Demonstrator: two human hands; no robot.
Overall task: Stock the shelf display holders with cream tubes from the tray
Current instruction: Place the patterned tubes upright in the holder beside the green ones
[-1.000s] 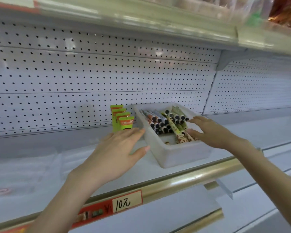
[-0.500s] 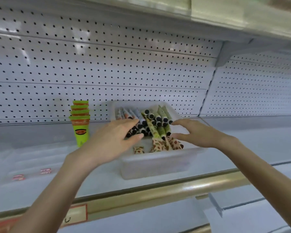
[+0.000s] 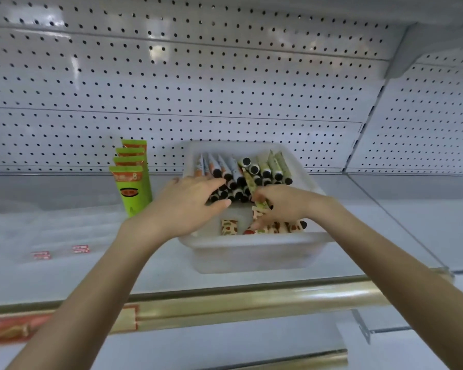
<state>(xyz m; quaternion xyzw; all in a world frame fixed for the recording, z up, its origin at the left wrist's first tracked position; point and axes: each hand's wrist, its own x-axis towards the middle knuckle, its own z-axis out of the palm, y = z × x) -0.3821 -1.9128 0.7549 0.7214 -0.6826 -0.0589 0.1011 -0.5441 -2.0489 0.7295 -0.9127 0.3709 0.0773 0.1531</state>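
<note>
Head view: two hands in one tray of cream tubes, four green tubes standing beside it.

One translucent tray (image 3: 251,255) sits on the white shelf (image 3: 385,236), filled with cream tubes (image 3: 267,169) lying black caps toward the front. They are packed too close to count exactly, well over a dozen. The left hand (image 3: 190,206) lies flat over the caps with its fingers straight and apart, gripping nothing. The right hand (image 3: 286,206) curls down at the tray's front right, with thumb and fingers pinching one pale green tube (image 3: 251,182) that slants across the pile. Just left of the tray, four green tubes (image 3: 133,188) stand upright, one behind another. Further left are blurred clear display holders (image 3: 51,231) bearing two red labels (image 3: 79,249). One gold rail (image 3: 251,303) edges the shelf.
</note>
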